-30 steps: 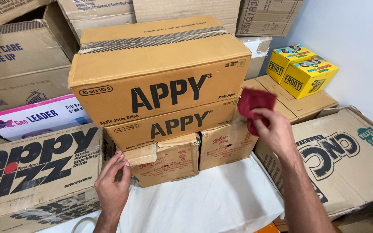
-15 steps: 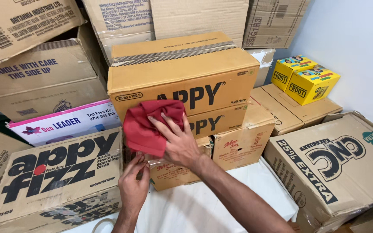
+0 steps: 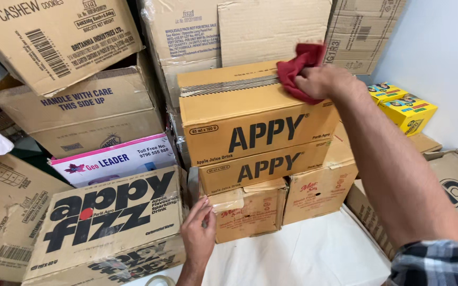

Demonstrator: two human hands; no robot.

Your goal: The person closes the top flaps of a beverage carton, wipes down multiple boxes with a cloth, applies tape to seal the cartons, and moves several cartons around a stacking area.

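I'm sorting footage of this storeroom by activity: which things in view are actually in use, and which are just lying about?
In use:
- right hand pressing a red cloth on the top carton
- left hand against the small carton low in that stack

Lying about:
- yellow boxes by the wall
- pink-and-white box
- white sheet
- black-lettered carton at left
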